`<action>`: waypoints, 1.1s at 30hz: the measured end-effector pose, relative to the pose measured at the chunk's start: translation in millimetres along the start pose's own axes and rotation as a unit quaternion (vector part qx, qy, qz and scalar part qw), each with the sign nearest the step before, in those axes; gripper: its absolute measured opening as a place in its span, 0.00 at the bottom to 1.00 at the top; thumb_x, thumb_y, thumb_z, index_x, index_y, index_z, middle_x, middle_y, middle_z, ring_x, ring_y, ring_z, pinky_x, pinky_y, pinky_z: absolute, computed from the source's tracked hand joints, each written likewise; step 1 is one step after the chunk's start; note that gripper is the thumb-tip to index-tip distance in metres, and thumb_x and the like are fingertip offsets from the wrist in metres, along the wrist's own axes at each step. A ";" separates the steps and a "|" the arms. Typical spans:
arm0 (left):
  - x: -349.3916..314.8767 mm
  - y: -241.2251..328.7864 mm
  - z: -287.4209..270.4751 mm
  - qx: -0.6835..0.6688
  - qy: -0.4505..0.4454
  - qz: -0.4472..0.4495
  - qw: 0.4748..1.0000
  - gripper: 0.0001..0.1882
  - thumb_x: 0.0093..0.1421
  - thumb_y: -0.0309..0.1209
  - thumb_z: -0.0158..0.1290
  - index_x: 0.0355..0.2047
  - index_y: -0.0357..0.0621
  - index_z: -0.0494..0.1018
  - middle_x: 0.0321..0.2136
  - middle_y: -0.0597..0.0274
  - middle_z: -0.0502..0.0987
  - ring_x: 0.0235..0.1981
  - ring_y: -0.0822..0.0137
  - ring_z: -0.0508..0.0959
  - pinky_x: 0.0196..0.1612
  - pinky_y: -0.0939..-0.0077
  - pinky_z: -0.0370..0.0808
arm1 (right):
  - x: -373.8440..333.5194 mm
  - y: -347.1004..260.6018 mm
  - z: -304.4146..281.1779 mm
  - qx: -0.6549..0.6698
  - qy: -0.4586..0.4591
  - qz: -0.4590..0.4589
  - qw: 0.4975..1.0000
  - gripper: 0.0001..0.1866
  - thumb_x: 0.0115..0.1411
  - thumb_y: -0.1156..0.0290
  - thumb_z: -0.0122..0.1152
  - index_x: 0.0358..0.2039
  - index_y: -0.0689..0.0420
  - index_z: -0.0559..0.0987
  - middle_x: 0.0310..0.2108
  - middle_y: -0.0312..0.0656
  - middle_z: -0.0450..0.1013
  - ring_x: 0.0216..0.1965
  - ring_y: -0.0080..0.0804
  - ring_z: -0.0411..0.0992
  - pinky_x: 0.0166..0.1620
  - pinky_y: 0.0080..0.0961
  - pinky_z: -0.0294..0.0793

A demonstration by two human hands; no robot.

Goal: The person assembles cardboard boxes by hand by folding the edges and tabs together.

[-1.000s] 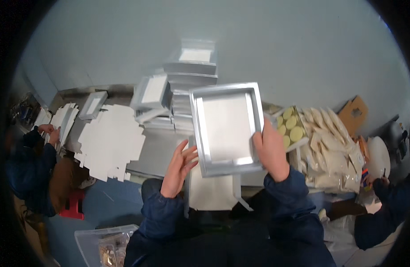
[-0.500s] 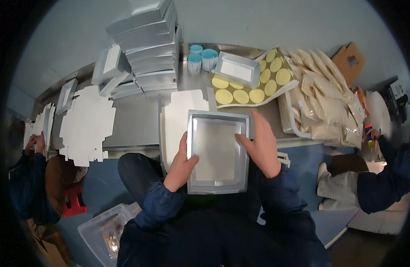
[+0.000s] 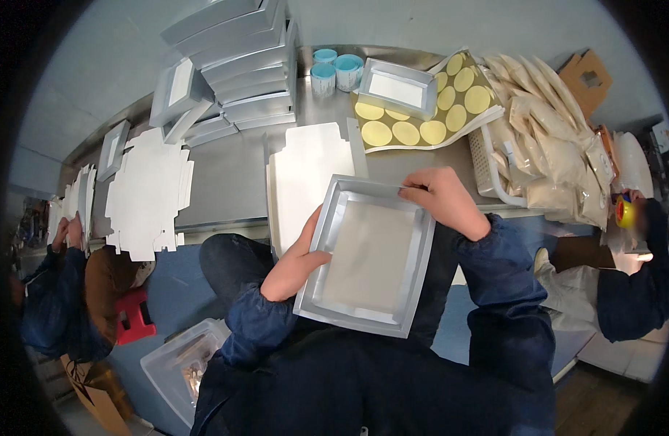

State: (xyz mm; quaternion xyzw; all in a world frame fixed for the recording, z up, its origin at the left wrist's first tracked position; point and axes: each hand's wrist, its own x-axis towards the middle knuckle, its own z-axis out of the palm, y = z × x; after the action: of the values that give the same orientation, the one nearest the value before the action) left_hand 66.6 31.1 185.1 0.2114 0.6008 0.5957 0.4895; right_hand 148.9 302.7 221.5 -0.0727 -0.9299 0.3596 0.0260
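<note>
A silver-grey rectangular box tray (image 3: 371, 251) with a pale bottom is held over my lap, tilted a little clockwise. My left hand (image 3: 294, 265) grips its left wall, thumb inside and fingers round the outside. At the far right corner my right hand (image 3: 447, 200) pinches the rim between thumb and fingers. Beyond the tray, a stack of flat white cardboard blanks (image 3: 312, 163) lies on the metal table. A similar grey tray (image 3: 397, 89) rests on a sheet of round yellow stickers (image 3: 430, 132).
Grey boxes (image 3: 251, 80) are piled high at the back left, near white die-cut blanks (image 3: 147, 192). Blue-topped tubs (image 3: 347, 73) stand at the back. A white basket (image 3: 487, 163) holds filled clear bags (image 3: 549, 138). People sit at both sides; a plastic bin (image 3: 178, 363) is on the floor.
The tray has turned clockwise and shifted slightly right. My right hand has moved from its right wall to the far right corner and closed on the rim. The view has shifted slightly.
</note>
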 end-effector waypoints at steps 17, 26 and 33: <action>8.4 -16.7 35.9 0.190 -0.035 0.090 0.977 0.42 0.51 0.22 0.40 0.67 0.33 0.39 0.64 0.36 0.51 0.66 0.45 0.54 0.66 0.67 0.51 | -0.2 10.9 19.4 -0.162 -0.087 -0.100 0.978 0.16 0.63 0.57 0.51 0.28 0.57 0.74 0.22 0.52 0.72 0.26 0.54 0.72 0.31 0.47 0.70; 12.3 -34.3 21.7 0.189 -0.088 0.058 0.976 0.43 0.50 0.22 0.40 0.68 0.38 0.39 0.63 0.38 0.53 0.64 0.46 0.57 0.65 0.69 0.52 | 2.3 27.4 20.9 -0.034 -0.173 -0.098 0.979 0.15 0.65 0.61 0.49 0.38 0.58 0.78 0.29 0.53 0.74 0.29 0.54 0.70 0.34 0.41 0.70; 14.2 -36.9 21.2 0.166 -0.046 0.037 0.984 0.43 0.49 0.20 0.39 0.68 0.39 0.40 0.64 0.42 0.53 0.65 0.51 0.55 0.66 0.71 0.51 | -7.3 25.5 20.3 -0.055 -0.138 -0.063 0.987 0.14 0.62 0.62 0.54 0.39 0.59 0.79 0.30 0.53 0.74 0.30 0.54 0.71 0.35 0.39 0.71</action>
State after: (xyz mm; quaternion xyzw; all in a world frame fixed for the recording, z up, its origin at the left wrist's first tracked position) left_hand 90.4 46.5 150.2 0.3391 0.6596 0.4950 0.4527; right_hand 157.0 306.7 189.4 0.0354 -0.9457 0.3120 -0.0839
